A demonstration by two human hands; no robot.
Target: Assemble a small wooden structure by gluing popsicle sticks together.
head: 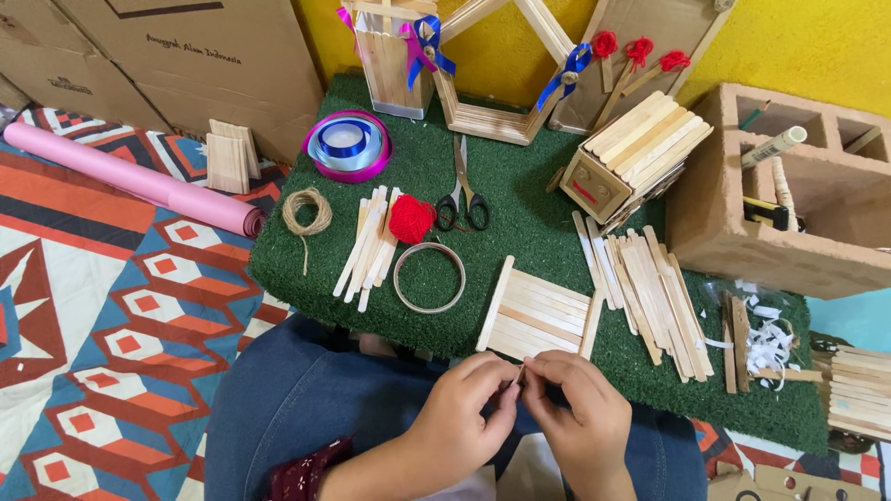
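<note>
My left hand [469, 408] and my right hand [580, 413] meet over my lap, fingertips pinched together on a small pale strip [519, 375], too small to identify. Just beyond them on the green turf mat [520, 218] lies a flat panel of glued craft sticks [538, 314]. A loose pile of craft sticks [650, 297] lies to its right, another pile [369, 243] to its left. A clear tape ring [429, 277], a red yarn ball [410, 219] and scissors [462, 195] sit further out.
A craft-stick box [636, 153], a stick frame [501, 65] with blue ribbon, ribbon rolls [348, 144] and a twine coil [306, 211] stand on the mat. A hollow brick [789, 186] holds tools at right. A pink paper roll [130, 176] and cardboard boxes lie left.
</note>
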